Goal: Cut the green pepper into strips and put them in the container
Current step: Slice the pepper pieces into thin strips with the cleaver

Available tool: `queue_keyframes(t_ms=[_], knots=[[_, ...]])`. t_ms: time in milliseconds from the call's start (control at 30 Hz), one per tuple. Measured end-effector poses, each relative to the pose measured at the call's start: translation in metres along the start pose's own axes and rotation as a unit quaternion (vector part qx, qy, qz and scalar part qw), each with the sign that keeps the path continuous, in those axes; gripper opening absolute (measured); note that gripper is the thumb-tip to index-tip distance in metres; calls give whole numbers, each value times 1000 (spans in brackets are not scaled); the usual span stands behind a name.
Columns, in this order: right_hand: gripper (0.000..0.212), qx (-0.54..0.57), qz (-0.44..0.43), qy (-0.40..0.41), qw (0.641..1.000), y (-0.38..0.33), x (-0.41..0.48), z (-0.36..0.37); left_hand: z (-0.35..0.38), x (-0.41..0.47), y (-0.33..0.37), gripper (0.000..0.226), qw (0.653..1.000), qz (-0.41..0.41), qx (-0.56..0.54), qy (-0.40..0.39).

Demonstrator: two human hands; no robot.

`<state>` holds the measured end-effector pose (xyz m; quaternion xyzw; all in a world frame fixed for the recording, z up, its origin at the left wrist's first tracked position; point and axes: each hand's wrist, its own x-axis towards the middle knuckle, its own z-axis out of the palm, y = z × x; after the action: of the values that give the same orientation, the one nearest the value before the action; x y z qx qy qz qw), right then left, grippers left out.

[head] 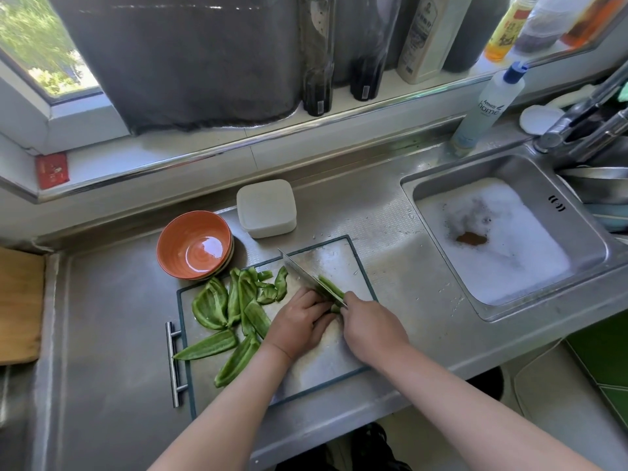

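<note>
Two hands meet mid cutting board (323, 362): left hand (300, 322), fingers curled, pins a pepper piece (331, 287); right hand (370, 322) grips the knife (304, 275), blade pointing 11 o'clock. Pepper pile (234, 302) at 9 o'clock, lidded container (266, 209) at 12 on the desk (102, 334).

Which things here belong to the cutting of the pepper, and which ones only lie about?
For the job: knife in the right hand, pepper under the left hand and piled on the board, white container.
Lying about: orange bowl, soap bottle, foamy sink, tap, dark bottles.
</note>
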<state>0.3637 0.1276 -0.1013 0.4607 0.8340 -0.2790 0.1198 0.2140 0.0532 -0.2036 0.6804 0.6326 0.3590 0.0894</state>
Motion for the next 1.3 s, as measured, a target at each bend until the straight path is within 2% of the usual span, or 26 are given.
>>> queue_keyframes(t_ms=[133,400,567,700,900,1300], knots=[[16,17,-4,-6,1000,-12,16,-2,0,-1,1,23,1000,-3,-4,-7],[20,49,21,2,999,7,10,-3,-3,2,3,18,999,23,34,-21],[18,0,-11,16,1000,0,9,-1,0,-4,3,15,999,14,53,-1],[6,-53,-30,19,998,2,-2,2,4,-6,6,17,999,-8,44,13],[24,-91,-50,33,994,3,-27,3,6,-9,4,19,999,-24,23,23],[3,-56,-15,21,998,13,-38,0,4,-3,4,12,1000,-22,8,7]])
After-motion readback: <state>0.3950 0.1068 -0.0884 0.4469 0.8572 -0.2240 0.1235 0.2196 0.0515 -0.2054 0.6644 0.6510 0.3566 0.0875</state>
